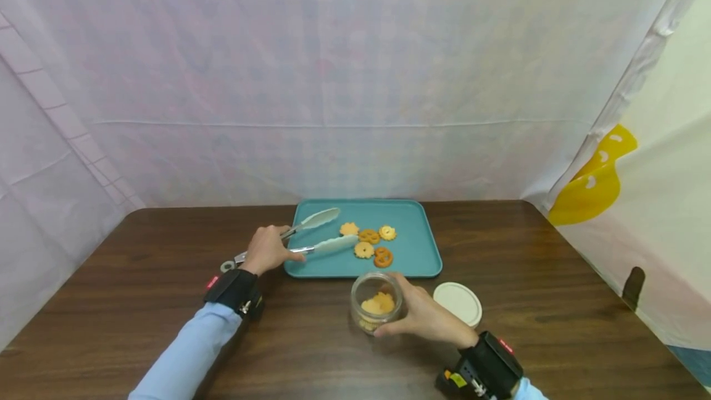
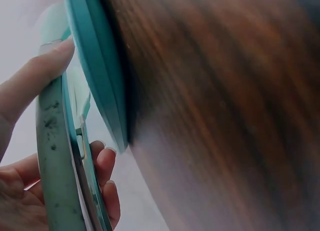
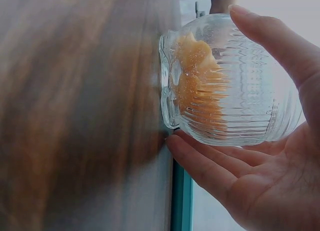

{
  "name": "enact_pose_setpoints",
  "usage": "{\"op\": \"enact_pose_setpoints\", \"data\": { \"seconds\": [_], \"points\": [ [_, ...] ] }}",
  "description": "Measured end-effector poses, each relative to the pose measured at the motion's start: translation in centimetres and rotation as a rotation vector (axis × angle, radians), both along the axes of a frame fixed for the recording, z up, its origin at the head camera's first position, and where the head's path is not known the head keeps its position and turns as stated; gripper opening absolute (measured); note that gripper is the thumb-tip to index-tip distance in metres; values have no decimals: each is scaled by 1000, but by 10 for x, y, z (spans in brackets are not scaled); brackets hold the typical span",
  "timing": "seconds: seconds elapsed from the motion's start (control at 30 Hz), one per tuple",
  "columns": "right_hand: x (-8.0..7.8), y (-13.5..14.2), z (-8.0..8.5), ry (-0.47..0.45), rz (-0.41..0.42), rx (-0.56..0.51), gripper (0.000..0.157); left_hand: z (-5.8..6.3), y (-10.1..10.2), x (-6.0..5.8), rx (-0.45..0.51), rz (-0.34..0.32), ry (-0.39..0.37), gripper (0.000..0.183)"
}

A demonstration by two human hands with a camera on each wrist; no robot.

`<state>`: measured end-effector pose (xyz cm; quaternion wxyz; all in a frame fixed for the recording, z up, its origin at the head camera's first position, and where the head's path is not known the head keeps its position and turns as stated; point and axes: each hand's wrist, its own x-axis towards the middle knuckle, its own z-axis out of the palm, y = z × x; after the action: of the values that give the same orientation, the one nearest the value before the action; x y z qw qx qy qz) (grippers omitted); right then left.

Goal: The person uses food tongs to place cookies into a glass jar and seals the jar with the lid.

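My left hand (image 1: pixel 266 250) grips a pair of metal tongs (image 1: pixel 322 218) with pale green tips, spread apart over the blue-green tray (image 1: pixel 413 218). On the tray lie round cookies (image 1: pixel 363 250) and pretzels (image 1: pixel 383 257), near the lower tip. In the left wrist view, the thumb (image 2: pixel 47 68) lies along one tong arm and curled fingers (image 2: pixel 111 191) are round the other. My right hand (image 1: pixel 419 313) holds a clear ribbed glass jar (image 3: pixel 250 86) by its side, in front of the tray. Several cookies (image 3: pixel 200 91) fill the jar's lower part; its top is uncovered.
A white round lid (image 1: pixel 458 303) lies on the brown wooden table (image 1: pixel 305 344), just right of the jar and partly behind my right hand. Pale curtains (image 1: pixel 322 79) hang behind the table. A yellow shape (image 1: pixel 594 184) shows at the right side.
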<state>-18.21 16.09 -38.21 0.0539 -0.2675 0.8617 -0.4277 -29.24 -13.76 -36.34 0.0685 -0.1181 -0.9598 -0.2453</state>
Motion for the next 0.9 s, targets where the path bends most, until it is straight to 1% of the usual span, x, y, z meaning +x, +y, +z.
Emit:
{"op": "enact_pose_setpoints", "data": {
  "seconds": [0.17, 0.3, 0.47, 0.6, 0.7, 0.9],
  "points": [
    [-1, -1, 0, 6, -1, -4, 85, 0, 1, -4, -14, -20, -23, 81],
    [-1, -1, 0, 6, 0, -1, 85, 3, 2, -6, -32, -32, -40, 79],
    [-1, 0, 0, 2, -2, 2, 84, 7, 3, -8, -57, -57, -45, 77],
    [-1, 0, 0, 1, 0, -2, 84, 8, 4, -9, -68, -75, -69, 73],
    [0, 0, 0, -5, 4, -5, 83, 6, 5, -9, -65, -76, -79, 69],
    [1, 0, 0, -24, 5, -4, 83, 5, 6, -9, -52, -59, -73, 64]
  ]
}}
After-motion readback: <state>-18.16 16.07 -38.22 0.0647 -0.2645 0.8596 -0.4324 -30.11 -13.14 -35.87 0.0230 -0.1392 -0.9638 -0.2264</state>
